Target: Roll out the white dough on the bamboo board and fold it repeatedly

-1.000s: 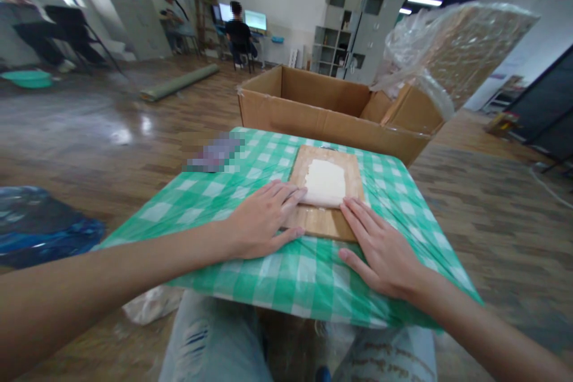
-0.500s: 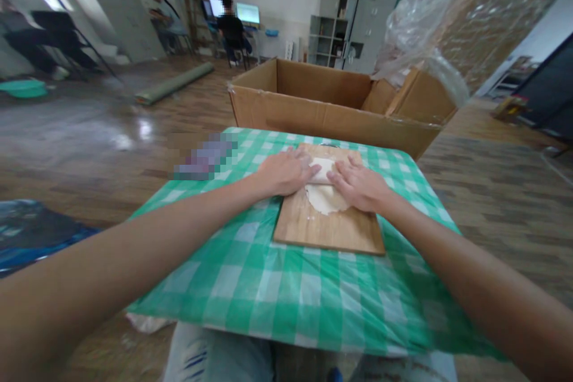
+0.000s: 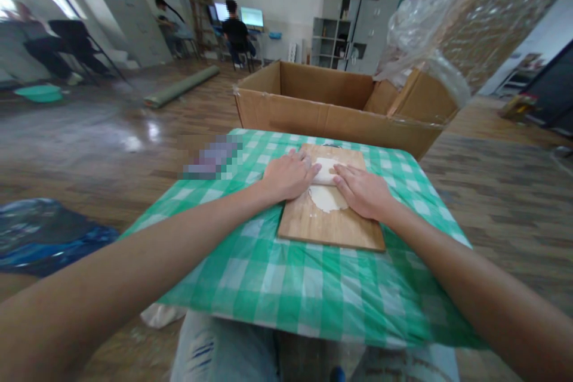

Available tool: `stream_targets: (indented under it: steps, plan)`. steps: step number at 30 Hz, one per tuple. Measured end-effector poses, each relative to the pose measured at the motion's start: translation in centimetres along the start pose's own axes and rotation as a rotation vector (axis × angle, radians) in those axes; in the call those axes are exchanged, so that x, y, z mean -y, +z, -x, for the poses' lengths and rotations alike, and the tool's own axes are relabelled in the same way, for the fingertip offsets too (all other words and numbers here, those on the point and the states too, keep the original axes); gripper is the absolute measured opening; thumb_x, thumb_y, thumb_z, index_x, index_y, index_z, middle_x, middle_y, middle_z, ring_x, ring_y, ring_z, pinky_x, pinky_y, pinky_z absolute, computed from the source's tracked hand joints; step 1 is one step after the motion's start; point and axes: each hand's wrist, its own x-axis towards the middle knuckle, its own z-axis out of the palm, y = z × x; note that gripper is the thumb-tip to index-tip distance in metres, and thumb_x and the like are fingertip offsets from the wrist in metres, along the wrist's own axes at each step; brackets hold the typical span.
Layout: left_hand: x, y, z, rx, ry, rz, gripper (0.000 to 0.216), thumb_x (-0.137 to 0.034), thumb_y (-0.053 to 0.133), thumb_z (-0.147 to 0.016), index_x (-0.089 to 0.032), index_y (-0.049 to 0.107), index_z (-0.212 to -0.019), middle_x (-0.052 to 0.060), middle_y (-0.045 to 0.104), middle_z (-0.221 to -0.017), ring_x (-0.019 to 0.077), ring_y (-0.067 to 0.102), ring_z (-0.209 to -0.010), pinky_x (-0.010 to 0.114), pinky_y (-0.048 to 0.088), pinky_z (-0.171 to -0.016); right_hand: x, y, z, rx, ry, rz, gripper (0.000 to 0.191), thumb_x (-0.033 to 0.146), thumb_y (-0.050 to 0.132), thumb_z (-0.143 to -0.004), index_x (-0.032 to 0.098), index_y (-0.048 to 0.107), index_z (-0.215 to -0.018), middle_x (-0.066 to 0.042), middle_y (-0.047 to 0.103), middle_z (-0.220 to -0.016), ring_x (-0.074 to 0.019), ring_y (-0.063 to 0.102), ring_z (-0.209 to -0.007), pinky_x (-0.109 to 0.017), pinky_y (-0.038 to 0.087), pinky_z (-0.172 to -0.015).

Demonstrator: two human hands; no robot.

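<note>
The fingers of the right hand (image 3: 364, 191) lie nearly straight and side by side on the right end of a pale, smooth, round roller (image 3: 325, 178). The left hand (image 3: 289, 176) covers the roller's left end, with its thumb pointing in toward the middle. I can't tell if its fingers curl around the roller. The roller lies across a thin, flat, cream-white sheet of dough (image 3: 328, 199) with bumpy edges. Some dough shows on both sides of the roller.

The dough sits on a light brown, flat wooden board (image 3: 331, 233). Under the board is a shiny green-and-white checked plastic tablecloth (image 3: 268, 274). To the left of the board, near the cloth's edge, is a purplish thing (image 3: 212, 158), too blurry to name. Past the far end of the board stands a big, open brown cardboard box (image 3: 322, 113). Far left of the board, a blue, crinkly plastic bag (image 3: 54, 239) lies low down.
</note>
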Motion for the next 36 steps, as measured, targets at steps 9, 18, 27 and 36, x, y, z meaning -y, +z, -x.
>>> stream_targets:
  steps: [9,18,27,36]
  plan:
    - [-1.9,-0.8,5.1,-0.052,0.018,0.019,0.073,-0.066,0.028,-0.106,-0.012,0.059,-0.145,0.018,0.064,-0.145,0.0355,0.059,-0.133,0.048,0.040,-0.112,3.0,-1.3,4.8,-0.037,-0.037,0.041,0.066,0.055,0.034,-0.109,0.006,0.052,-0.150,-0.021,0.058,-0.152,-0.0363,0.050,-0.145,-0.050,0.038,-0.120]
    - [-2.9,-0.8,9.5,-0.089,0.096,-0.017,0.086,-0.071,0.033,-0.102,-0.007,0.043,-0.159,0.021,0.047,-0.162,0.0404,0.035,-0.154,0.057,0.015,-0.127,5.2,-2.3,8.5,-0.055,-0.070,0.023,0.074,0.059,0.040,-0.107,0.005,0.043,-0.158,-0.021,0.053,-0.157,-0.0364,0.048,-0.147,-0.052,0.039,-0.122]
    - [-3.7,-1.3,13.3,-0.105,0.152,0.013,0.089,-0.074,0.041,-0.099,-0.008,0.041,-0.160,0.022,0.048,-0.160,0.0420,0.038,-0.151,0.061,0.015,-0.128,6.8,-2.1,11.2,-0.078,-0.099,0.010,0.083,0.061,0.046,-0.104,0.004,0.035,-0.163,-0.023,0.040,-0.166,-0.0386,0.035,-0.155,-0.058,0.034,-0.126]
    - [-4.0,-1.8,14.6,-0.116,0.180,0.035,0.085,-0.068,0.046,-0.100,-0.007,0.041,-0.159,0.022,0.053,-0.154,0.0413,0.043,-0.146,0.063,0.020,-0.127,7.7,-2.6,12.5,-0.071,-0.132,0.011,0.086,0.061,0.049,-0.103,0.002,0.034,-0.163,-0.025,0.039,-0.166,-0.0408,0.033,-0.156,-0.060,0.035,-0.125]
